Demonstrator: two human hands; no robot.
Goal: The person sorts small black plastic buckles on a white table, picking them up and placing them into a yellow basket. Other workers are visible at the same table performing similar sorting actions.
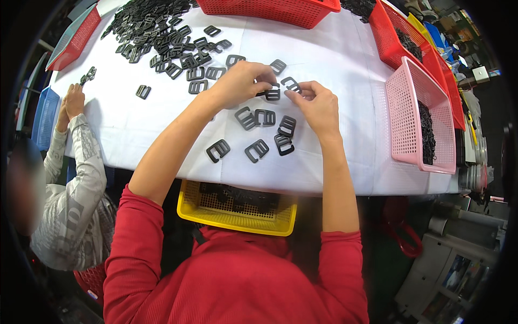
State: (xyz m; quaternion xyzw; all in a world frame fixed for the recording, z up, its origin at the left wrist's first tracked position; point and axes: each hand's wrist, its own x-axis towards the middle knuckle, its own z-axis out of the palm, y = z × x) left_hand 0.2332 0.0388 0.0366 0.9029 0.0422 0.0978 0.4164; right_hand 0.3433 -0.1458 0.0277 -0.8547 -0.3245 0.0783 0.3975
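Observation:
Over the white-covered table, my right hand pinches a black plastic strap buckle between thumb and fingers. Just to its left, my left hand is closed at the fingertips on another black buckle, which its fingers partly hide. Several more buckles lie loose nearer to me, among them one below my hands and one at the left. Beyond my left hand, single buckles trail off from a large heap of buckles at the far left.
A yellow basket with black pieces sits below the table edge at my lap. Pink and red baskets of black parts line the right side; another red basket stands at the back. A co-worker's hands handle buckles at left.

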